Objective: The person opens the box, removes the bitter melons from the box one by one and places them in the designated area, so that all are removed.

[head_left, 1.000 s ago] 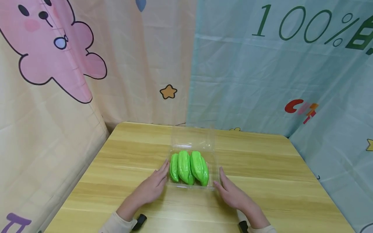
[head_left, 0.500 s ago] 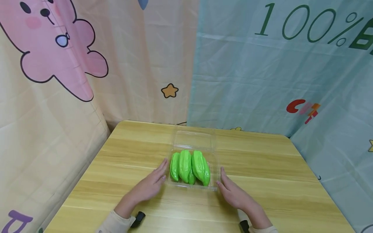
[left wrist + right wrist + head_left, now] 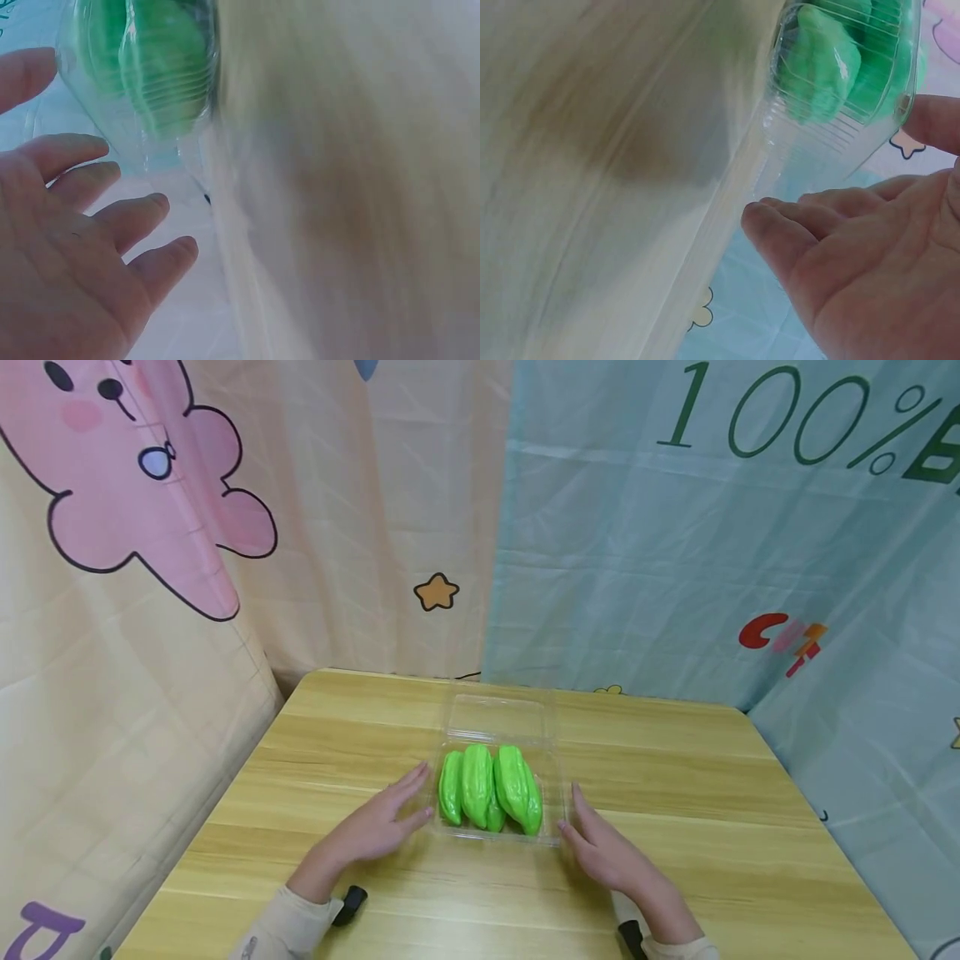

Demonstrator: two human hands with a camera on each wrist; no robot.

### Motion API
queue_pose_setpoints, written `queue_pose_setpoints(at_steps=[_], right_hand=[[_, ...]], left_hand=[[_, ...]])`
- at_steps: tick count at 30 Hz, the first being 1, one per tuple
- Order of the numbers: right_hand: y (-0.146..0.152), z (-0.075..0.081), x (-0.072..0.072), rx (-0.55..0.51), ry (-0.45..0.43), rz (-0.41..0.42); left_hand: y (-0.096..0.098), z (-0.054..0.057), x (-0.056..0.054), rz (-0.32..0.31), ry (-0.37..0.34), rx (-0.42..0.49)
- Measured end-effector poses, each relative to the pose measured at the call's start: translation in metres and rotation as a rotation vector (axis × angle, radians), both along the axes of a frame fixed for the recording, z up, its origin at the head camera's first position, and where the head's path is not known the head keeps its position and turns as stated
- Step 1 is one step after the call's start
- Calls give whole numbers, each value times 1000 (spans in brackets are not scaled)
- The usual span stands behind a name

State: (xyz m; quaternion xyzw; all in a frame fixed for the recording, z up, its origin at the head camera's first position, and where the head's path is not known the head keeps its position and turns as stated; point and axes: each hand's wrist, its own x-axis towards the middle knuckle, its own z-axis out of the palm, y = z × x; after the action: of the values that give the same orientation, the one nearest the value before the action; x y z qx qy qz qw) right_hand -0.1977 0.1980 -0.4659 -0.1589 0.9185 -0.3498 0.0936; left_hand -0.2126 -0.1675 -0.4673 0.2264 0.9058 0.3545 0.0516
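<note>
Step in hand, apparently: squaring the clear box [image 3: 552,789], lid back, green pieces [image 3: 477,785] inside, on the table [image 3: 660,768]; left hand [image 3: 371,828] and right hand [image 3: 611,853] flank it, fingers extended, gripping nothing; left contact unclear; next move likely calls for light, even side pressure; versus half a second ago, left thumb spreads wider, box seems unmoved.

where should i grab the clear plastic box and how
Probably grip the clear plastic box by its opposite side walls, left hand from its left, right hand from its right: those walls face the hands. The lid extends open from the far edge, so it looks a poor hold, and green pieces fill much inside.
</note>
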Motion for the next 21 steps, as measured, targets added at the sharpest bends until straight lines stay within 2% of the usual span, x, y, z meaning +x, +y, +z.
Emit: queue_pose_setpoints(at_steps=[4,9,16,21], right_hand=[[1,2,-3,12,-7,-44],[1,4,-8,-3,-1,-93],[-1,0,-18,-65,23,-153],[-1,0,-26,-108,35,-181]], left_hand=[[2,4,-7,31,-18,20],[3,6,-17,32,-26,38],[7,3,-32,35,-37,78],[10,3,-39,56,-82,110]])
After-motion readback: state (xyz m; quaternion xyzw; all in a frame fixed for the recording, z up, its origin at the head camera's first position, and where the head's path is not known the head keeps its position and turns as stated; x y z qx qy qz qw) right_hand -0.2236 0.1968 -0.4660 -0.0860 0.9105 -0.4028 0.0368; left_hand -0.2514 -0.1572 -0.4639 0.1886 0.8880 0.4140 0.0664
